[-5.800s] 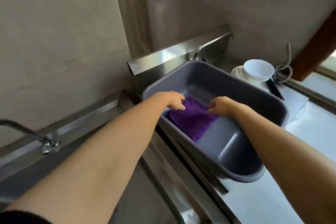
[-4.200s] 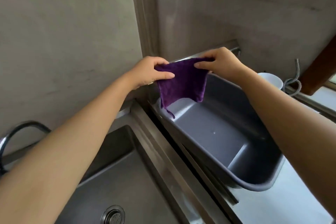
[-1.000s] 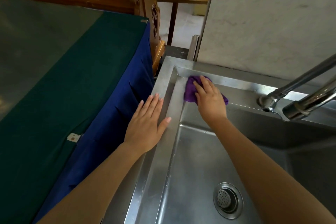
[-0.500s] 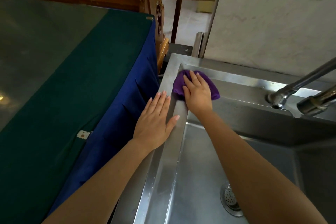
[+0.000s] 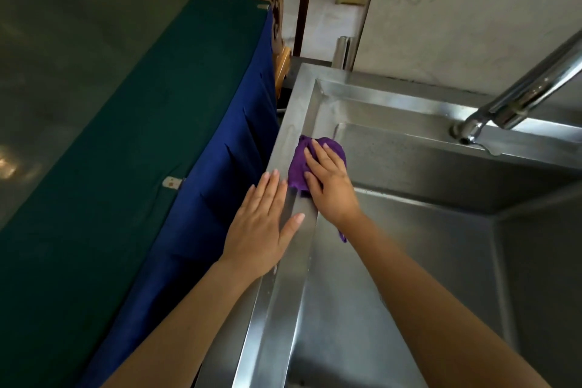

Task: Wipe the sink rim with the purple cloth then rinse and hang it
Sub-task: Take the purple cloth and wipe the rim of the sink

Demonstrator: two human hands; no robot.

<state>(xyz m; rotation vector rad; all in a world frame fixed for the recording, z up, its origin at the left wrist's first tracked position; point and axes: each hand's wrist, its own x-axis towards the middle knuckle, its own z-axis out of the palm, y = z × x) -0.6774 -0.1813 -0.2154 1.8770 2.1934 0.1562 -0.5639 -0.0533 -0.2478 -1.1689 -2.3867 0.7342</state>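
Right hand presses the purple cloth flat-fingered onto the sink rim's left edge — left hand rests alongside, fingers straight.

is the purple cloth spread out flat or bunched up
Bunched up: the purple cloth is a crumpled wad pressed under the right hand on the sink rim, with a loose end trailing by the wrist.

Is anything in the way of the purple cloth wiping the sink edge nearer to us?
Yes: the left hand lies flat on the sink rim, just nearer than the purple cloth under the right hand.
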